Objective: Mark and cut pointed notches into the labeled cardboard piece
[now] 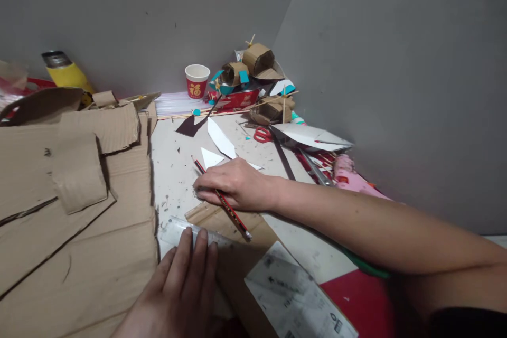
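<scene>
My right hand point(235, 182) is closed around a red-and-black pencil point(233, 216). The pencil's tip points away to the far left, and its eraser end hangs over a piece of brown cardboard point(241, 264). Under the outstretched fingers of my left hand point(186, 280) lies a clear ruler point(178, 229), its near part resting across the cardboard. A printed white label point(293, 290) is stuck on that cardboard. Just beyond my right hand are a white paper triangle point(211, 157) and a curved white cut-out point(222, 137).
Large cardboard sheets point(119, 253) cover the left side. A red-and-white paper cup point(197, 82), cardboard models point(257, 58) and red-handled scissors point(262, 134) stand or lie toward the back. A yellow bottle point(67, 71) leans at the back left. Grey walls point(396, 63) enclose the table.
</scene>
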{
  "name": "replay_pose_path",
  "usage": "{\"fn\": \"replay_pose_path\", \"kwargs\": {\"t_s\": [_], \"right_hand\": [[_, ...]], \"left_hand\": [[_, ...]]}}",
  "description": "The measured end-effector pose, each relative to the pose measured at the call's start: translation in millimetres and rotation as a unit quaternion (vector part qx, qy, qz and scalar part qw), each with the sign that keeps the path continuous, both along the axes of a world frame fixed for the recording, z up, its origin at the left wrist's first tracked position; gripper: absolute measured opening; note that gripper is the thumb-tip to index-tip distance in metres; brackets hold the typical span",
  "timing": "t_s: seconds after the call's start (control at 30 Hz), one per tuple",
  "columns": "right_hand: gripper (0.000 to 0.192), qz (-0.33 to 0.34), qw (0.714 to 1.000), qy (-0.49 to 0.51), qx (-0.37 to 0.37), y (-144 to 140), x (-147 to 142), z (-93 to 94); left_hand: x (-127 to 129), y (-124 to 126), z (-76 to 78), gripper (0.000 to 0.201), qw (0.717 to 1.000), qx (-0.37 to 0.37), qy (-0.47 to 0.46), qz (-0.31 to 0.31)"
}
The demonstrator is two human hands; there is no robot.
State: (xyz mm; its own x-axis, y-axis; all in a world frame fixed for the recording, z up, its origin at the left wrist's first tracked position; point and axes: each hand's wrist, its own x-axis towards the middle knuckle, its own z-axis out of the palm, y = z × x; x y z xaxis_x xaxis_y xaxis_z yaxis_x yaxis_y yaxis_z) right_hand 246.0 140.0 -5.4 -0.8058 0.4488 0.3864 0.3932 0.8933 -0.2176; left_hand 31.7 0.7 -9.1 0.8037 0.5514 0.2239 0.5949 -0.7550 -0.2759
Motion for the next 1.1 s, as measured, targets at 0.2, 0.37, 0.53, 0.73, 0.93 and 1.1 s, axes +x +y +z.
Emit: {"fn": "replay_pose_path", "kwargs": {"t_s": [0.2,0.37,0.53,0.73,0.93,1.1], "right_hand": [[0.02,0.004,1.0,0.004,0.015,2.1,1.3,-1.9],[0.02,0.006,1.0,0.01,0.028,2.6,1.4,-1.2],[0.022,-0.003,1.0,0.004,0.03,2.0,0.9,-1.0],[0.021,-0.015,1.0,0.014,0.017,1.5,0.7,-3.0],[0.022,-0.021,0.999,0.023,0.031,0.6,0.1,-3.4],[0.021,-0.025,0.999,0.021,0.033,0.1,-0.7,-2.7]], "left_hand": [[-3.3,-0.8,0.0,0.054,1.0,0.014,-0.002,-0.027],[-6.4,1.2,0.3,0.054,0.999,0.017,-0.021,-0.026],[-6.7,2.0,1.1,0.055,0.999,0.011,-0.026,-0.023],[-5.8,0.1,3.0,0.054,0.998,0.026,-0.003,-0.052],[-7.5,3.6,7.1,0.056,0.998,0.014,0.027,-0.053],[-10.2,6.4,10.5,0.059,0.997,0.008,0.053,-0.052]]}}
